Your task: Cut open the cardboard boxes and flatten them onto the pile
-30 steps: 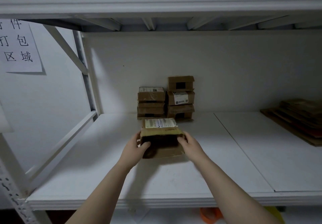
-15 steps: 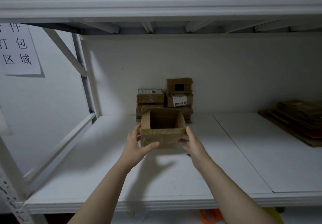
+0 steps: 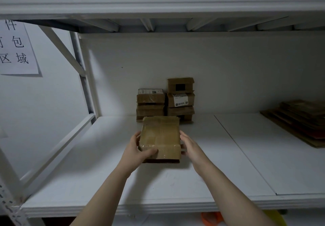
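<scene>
A small brown cardboard box [image 3: 161, 134] with clear tape over its upper face is held above the white shelf [image 3: 112, 169], its taped face turned up toward me. My left hand [image 3: 137, 148] grips its left side, thumb curled over the near corner. My right hand [image 3: 189, 145] holds the right side, fingers against the wall of the box. Behind it stand two short stacks of small closed boxes [image 3: 165, 100] against the back wall. A pile of flattened cardboard [image 3: 302, 120] lies at the far right of the shelf.
The upper shelf's beam [image 3: 158, 0] hangs low overhead. A diagonal brace and upright post [image 3: 82, 70] bound the left side. A paper sign [image 3: 15, 49] hangs on the left wall. An orange object [image 3: 211, 219] and something yellow lie below the shelf's front edge.
The box has been rotated in both hands: first label side up, then its open side showing, now its taped face up. It has also come slightly toward me.
</scene>
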